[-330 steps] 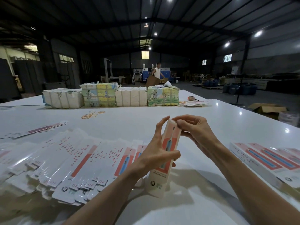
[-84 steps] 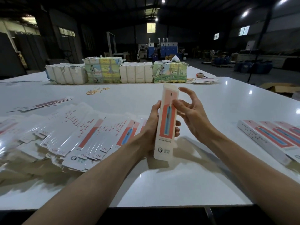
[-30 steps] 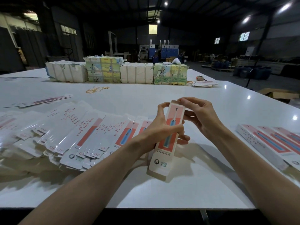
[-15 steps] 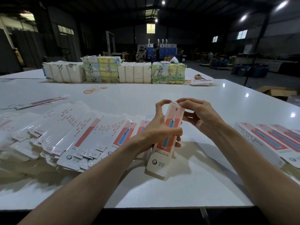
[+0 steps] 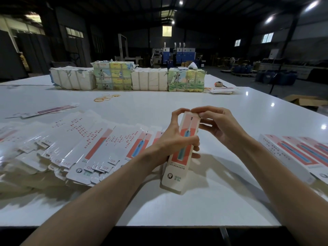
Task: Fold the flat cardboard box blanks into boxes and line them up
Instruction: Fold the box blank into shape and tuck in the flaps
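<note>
While the worktop (image 5: 150,103) runs out of frame, flat blanks (image 5: 99,144) left of the tilted box (image 5: 177,174) blur toward the edge, finished boxes (image 5: 291,153) right of it are cropped, and the left hand (image 5: 175,139) wraps its middle, the right hand (image 5: 220,126) pinching its top end, flap hidden.

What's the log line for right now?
step: top-end fold | left hand: grips box | right hand: pinches box top | flat blanks: left | folded boxes: right
</note>
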Demonstrator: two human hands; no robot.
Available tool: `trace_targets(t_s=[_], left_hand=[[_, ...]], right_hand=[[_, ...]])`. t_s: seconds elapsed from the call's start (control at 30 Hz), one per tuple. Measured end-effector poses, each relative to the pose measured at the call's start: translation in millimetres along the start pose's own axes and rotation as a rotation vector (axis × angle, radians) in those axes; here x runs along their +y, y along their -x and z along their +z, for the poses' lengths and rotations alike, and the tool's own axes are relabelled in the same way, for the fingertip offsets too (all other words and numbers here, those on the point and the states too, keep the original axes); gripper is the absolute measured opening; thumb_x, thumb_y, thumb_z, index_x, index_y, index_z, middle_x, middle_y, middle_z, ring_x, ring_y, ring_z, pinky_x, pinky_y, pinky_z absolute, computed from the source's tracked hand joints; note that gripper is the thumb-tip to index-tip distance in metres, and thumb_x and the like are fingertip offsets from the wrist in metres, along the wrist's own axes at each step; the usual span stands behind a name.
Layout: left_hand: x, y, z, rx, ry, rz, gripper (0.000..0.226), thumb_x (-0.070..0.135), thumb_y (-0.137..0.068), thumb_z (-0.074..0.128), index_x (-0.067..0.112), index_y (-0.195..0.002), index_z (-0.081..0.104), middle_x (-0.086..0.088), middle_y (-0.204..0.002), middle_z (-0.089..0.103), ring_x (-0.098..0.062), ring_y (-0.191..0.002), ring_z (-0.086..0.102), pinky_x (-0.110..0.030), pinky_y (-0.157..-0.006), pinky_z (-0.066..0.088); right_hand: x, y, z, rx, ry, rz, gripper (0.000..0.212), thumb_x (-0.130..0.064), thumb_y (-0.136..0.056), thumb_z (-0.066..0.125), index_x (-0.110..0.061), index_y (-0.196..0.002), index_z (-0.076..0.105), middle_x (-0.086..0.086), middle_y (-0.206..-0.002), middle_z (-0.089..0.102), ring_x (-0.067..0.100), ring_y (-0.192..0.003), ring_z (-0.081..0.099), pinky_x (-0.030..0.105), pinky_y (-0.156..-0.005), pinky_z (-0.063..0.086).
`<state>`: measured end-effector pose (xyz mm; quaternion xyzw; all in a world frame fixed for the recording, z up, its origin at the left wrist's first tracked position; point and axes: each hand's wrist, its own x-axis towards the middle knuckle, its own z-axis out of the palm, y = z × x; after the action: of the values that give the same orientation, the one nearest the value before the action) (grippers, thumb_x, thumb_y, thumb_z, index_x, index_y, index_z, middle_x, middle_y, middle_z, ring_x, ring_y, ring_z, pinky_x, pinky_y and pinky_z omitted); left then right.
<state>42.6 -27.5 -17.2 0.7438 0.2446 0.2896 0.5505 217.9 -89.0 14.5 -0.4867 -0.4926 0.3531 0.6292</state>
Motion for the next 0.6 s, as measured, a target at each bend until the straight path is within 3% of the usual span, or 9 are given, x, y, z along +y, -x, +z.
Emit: trace_targets(t_s=[0.13,0.23,0.5,0.6], left_hand=[[3.3,1.4,-2.0,0.049,0.067,-0.014,0.092,0.006,-0.084,0.08,0.051,-0.14,0.024,-0.015,-0.115,0.061,-0.029,-0.083,0.079,-0.051,-0.078,0.066],[2.7,2.7,-3.1,0.056,0.116,-0.029,0.089,0.003,-0.086,0.079,0.051,-0.139,0.026,-0.019,-0.114,0.062,-0.03,-0.082,0.078,-0.052,-0.078,0.066],[-2.4,-0.4,-0.5,0.046,0.136,-0.013,0.089,0.003,-0.085,0.08,0.048,-0.14,0.026,-0.019,-0.11,0.062,-0.029,-0.079,0.078,-0.043,-0.07,0.066],[-2.8,-0.5,-0.1,0.048,0.183,-0.02,0.09,0.005,-0.084,0.083,0.049,-0.139,0.027,-0.021,-0.115,0.062,-0.032,-0.082,0.078,-0.049,-0.076,0.066]], right_hand=[[8.3,-1.1,7.0,0.054,0.059,-0.095,0.017,-0.012,-0.101,0.065,-0.008,-0.114,0.075,0.006,-0.109,0.078,0.023,-0.107,0.075,0.032,-0.083,0.063],[10.9,0.2,6.6,0.025,0.117,-0.138,0.023,-0.018,-0.095,0.075,-0.006,-0.115,0.074,0.007,-0.108,0.078,0.024,-0.107,0.075,0.033,-0.085,0.063],[13.5,3.7,6.4,0.032,0.077,-0.181,0.032,-0.024,-0.085,0.078,-0.003,-0.108,0.077,0.01,-0.103,0.08,0.028,-0.102,0.077,0.031,-0.081,0.063],[17.1,2.3,7.7,0.031,0.044,-0.159,0.023,-0.016,-0.092,0.075,-0.001,-0.11,0.075,0.01,-0.106,0.079,0.029,-0.103,0.077,0.033,-0.083,0.063]])
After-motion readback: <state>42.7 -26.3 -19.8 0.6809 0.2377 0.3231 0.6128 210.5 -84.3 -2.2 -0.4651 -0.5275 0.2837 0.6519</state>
